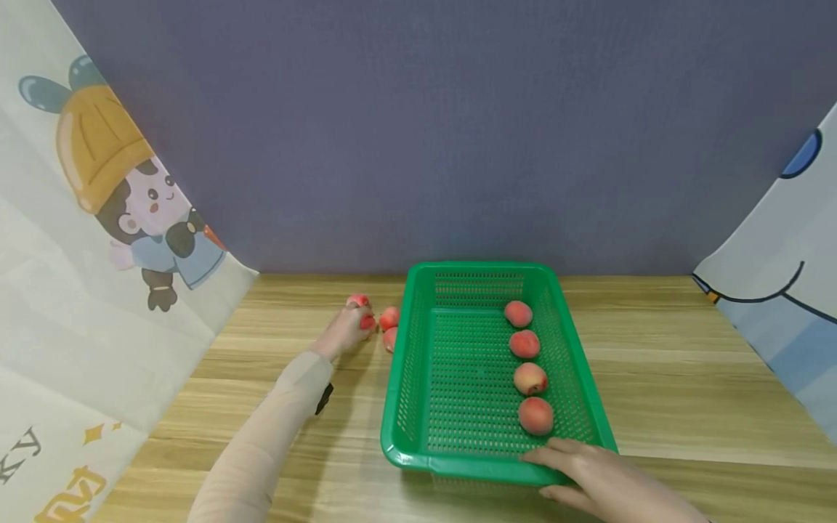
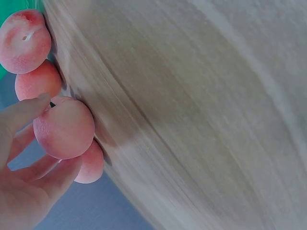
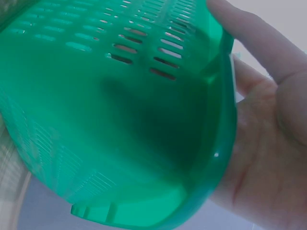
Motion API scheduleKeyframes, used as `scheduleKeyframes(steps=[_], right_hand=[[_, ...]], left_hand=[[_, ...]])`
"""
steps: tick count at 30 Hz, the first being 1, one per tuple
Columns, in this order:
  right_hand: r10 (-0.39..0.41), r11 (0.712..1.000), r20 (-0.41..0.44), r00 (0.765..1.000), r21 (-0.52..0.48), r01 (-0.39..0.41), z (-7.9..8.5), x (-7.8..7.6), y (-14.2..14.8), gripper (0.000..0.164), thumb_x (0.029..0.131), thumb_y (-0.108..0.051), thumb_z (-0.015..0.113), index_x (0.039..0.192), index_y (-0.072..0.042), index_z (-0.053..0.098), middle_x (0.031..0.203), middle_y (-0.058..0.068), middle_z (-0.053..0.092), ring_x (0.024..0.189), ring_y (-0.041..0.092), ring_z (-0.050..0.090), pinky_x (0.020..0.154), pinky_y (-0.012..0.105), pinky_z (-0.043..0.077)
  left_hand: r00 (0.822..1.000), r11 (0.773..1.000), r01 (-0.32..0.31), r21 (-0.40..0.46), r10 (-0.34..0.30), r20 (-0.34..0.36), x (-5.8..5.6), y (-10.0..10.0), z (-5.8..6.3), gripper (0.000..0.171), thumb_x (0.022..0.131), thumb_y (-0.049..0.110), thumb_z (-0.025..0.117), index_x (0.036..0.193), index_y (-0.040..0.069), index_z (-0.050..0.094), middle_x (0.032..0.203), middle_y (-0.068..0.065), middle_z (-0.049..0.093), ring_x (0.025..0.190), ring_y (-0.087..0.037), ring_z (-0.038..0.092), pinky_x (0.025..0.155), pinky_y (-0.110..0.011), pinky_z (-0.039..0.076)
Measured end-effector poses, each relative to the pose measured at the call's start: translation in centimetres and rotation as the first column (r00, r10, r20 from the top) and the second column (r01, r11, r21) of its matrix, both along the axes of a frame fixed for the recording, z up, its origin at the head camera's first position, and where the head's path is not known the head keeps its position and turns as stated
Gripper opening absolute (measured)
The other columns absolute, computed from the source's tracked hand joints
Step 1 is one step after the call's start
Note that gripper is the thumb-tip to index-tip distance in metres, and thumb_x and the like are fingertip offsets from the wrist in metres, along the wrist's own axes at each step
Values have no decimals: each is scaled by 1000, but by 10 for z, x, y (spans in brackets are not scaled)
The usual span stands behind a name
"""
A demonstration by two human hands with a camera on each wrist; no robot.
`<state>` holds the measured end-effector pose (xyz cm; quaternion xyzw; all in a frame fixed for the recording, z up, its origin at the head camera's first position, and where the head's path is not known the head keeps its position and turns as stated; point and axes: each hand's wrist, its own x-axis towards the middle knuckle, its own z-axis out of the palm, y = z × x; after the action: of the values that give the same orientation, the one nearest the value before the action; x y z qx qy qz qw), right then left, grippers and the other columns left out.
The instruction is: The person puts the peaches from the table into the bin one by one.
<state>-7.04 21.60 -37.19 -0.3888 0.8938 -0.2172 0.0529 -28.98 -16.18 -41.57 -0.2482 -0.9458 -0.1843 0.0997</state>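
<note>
My left hand [image 1: 346, 333] is at the peaches left of the basket. Its thumb and fingers hold a pink peach [image 2: 64, 128] from both sides in the left wrist view. Close by on the wood lie another peach [image 1: 357, 299] behind the hand and two peaches, one a reddish peach [image 1: 389, 318], against the basket's left side. My right hand [image 1: 591, 476] grips the green plastic basket [image 1: 484, 468] at its near right corner, fingers over the rim and thumb outside. Inside the basket, several peaches stand in a row along the right side, the nearest peach [image 1: 535, 416] close to my right fingers.
The basket stands on a wood-grain table [image 1: 654, 363]. A dark grey-blue panel [image 1: 484, 131] rises behind the table. Cartoon-printed white cloth [image 1: 59, 290] hangs at the left, and another printed cloth [image 1: 798, 276] at the right.
</note>
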Motion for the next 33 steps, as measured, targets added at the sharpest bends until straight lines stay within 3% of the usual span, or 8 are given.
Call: scheduleKeyframes(steps=[18, 23, 33], right_hand=[[-12, 1000, 7, 1000, 9, 12, 1, 1, 0, 38, 83, -41, 54, 116, -22, 56, 109, -2, 59, 94, 14, 57, 66, 27, 49], [-17, 1000, 24, 1000, 15, 17, 2, 1, 0, 38, 84, -41, 53, 116, -22, 56, 110, -2, 59, 95, 14, 57, 67, 27, 49], [-30, 999, 30, 999, 21, 29, 3, 2, -1, 38, 83, -42, 53, 116, -23, 56, 109, -2, 59, 95, 15, 57, 67, 28, 50]], left_hand=[[999, 1000, -8, -19, 9, 54, -1, 1, 3, 22, 68, -6, 67, 90, -5, 64, 90, -18, 62, 85, -30, 59, 70, -36, 49], [998, 999, 9, -32, -7, 63, -2, 2, 7, 20, 69, -6, 66, 89, -5, 64, 88, -16, 62, 83, -29, 58, 68, -35, 48], [996, 997, 73, -19, -72, 45, -2, 3, 21, 21, 68, -7, 64, 90, -7, 63, 88, -18, 61, 96, -36, 52, 75, -40, 47]])
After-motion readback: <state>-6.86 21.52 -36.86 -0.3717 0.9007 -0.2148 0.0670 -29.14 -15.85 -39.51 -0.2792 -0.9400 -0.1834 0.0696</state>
